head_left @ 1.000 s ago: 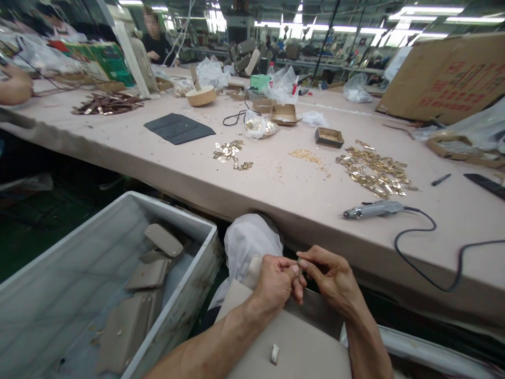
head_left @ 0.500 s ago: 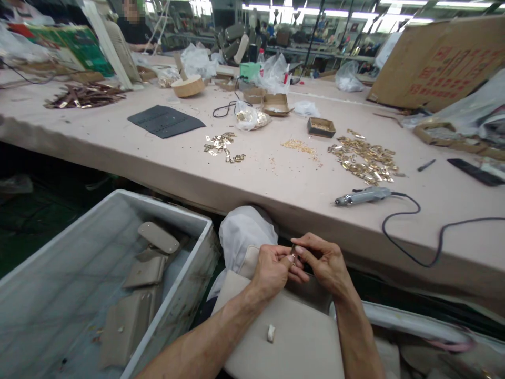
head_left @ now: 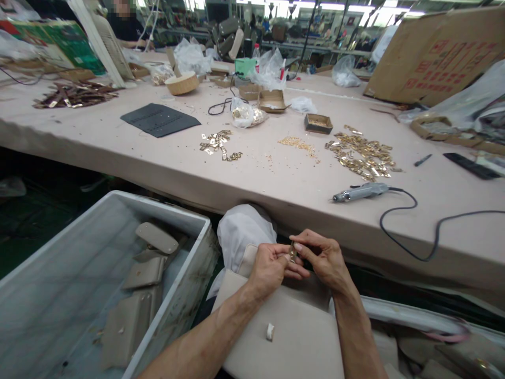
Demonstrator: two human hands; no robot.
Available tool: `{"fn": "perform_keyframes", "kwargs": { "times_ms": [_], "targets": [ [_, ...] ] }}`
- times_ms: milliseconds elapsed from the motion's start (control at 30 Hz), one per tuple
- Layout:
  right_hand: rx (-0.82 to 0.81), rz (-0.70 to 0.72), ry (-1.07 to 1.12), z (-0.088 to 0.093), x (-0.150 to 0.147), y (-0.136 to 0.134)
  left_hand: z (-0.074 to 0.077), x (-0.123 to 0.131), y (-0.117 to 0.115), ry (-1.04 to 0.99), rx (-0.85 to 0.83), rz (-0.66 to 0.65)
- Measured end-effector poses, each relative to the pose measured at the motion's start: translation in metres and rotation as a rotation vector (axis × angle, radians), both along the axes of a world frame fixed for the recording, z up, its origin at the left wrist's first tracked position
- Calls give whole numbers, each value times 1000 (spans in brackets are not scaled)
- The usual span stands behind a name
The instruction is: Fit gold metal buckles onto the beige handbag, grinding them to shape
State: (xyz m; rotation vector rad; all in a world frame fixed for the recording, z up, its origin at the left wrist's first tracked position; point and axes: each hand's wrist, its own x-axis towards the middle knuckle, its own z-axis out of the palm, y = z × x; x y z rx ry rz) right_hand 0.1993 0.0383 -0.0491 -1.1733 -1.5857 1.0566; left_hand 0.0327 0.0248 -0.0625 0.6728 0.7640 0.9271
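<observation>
Between the fingertips of both hands is a small gold metal clasp piece (head_left: pixel 292 252). My left hand (head_left: pixel 272 266) pinches its lower part, the other fingers stretched beneath it. My right hand (head_left: pixel 321 258) grips its upper end between thumb and fingers. Below the hands a beige handbag (head_left: pixel 292 337) lies across the lap, with a small white-wrapped piece (head_left: pixel 270 332) standing out from its face. My forearms cover parts of the bag's sides.
A grey electric screwdriver (head_left: pixel 361 192) with a cord lies near the table edge. Behind it are gold metal parts (head_left: pixel 361 155) and tiny gold screws (head_left: pixel 298 145). At left, a white bin (head_left: pixel 169 295) holds several beige bags (head_left: pixel 126 326). A cardboard box (head_left: pixel 437 58) stands at right.
The clasp piece has turned between my fingers and shows more of its gold face. Both hands stay in nearly the same place; the view has shifted slightly.
</observation>
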Motion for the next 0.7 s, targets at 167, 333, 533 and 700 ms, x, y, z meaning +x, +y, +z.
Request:
{"fn": "perform_keyframes", "kwargs": {
  "times_ms": [167, 333, 533, 700],
  "targets": [
    [2, 12, 12, 2, -1, 1, 0, 5, 1, 53, 19, 54],
    [-47, 27, 53, 0, -1, 0, 4, 10, 0, 133, 5, 120],
    [-81, 72, 88, -2, 4, -1, 7, 10, -2, 148, -1, 106],
    [-125, 195, 155, -2, 8, 5, 9, 4, -1, 87, -7, 104]
  ]
}}
